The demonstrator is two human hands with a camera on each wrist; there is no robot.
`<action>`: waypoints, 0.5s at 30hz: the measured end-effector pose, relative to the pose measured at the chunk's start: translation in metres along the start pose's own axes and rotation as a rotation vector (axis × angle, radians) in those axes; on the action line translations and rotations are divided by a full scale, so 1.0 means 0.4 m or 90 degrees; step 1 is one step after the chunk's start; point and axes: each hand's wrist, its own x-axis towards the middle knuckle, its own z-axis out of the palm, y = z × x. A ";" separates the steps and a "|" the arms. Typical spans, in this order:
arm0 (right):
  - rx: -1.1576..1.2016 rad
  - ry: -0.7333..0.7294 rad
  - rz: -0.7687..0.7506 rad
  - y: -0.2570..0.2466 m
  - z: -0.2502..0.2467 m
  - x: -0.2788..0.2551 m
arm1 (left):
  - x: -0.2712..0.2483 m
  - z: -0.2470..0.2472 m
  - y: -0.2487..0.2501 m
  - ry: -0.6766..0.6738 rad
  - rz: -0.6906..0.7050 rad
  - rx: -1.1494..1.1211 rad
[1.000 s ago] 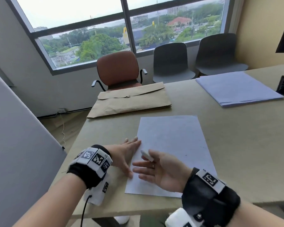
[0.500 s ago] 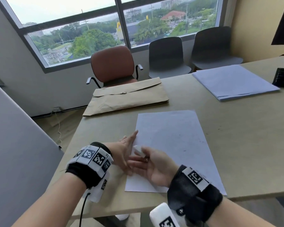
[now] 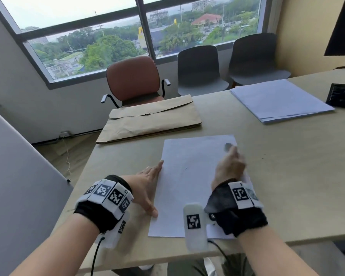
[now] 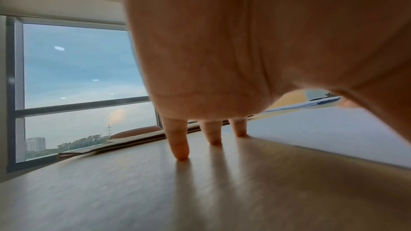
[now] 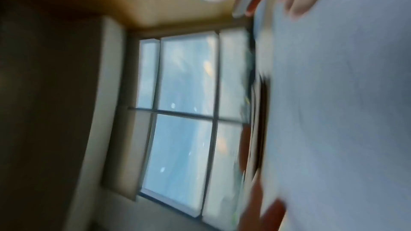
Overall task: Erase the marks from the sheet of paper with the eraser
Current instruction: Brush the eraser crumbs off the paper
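Observation:
A white sheet of paper (image 3: 193, 182) lies on the table in front of me, with a faint small mark (image 3: 185, 168) near its middle. My left hand (image 3: 150, 182) lies flat at the sheet's left edge, fingers (image 4: 177, 143) straight and pressing down. My right hand (image 3: 230, 166) is blurred over the sheet's upper right part, knuckles up. It pinches the white eraser (image 5: 242, 4) between thumb and fingers. A grey blur (image 3: 227, 146) shows just beyond its fingertips; I cannot tell whether it is the eraser's tip or a smudge.
A brown envelope (image 3: 151, 120) lies beyond the sheet. A stack of white paper (image 3: 277, 100) and a black keyboard (image 3: 343, 95) sit at the far right. Chairs (image 3: 133, 78) stand behind the table (image 3: 287, 176). A grey partition (image 3: 18, 176) stands to the left.
My right hand turned from palm-up beside the left hand to knuckles-up and moved away to the sheet's upper right, still holding the eraser. The left hand stayed flat in place.

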 end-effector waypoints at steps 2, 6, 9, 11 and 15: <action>0.003 0.032 -0.105 -0.019 -0.007 0.011 | 0.004 0.001 0.002 0.003 0.000 0.005; 0.036 -0.349 0.172 0.056 0.026 -0.096 | 0.012 0.002 0.000 0.011 -0.001 0.010; -0.051 -0.501 0.285 0.118 0.036 -0.137 | 0.010 0.007 -0.006 0.020 0.003 0.008; -0.029 -0.436 0.276 0.105 0.027 -0.097 | 0.012 0.007 -0.010 0.011 0.006 0.000; -0.007 -0.095 0.003 -0.016 -0.021 0.028 | 0.015 0.003 -0.009 0.001 -0.003 0.005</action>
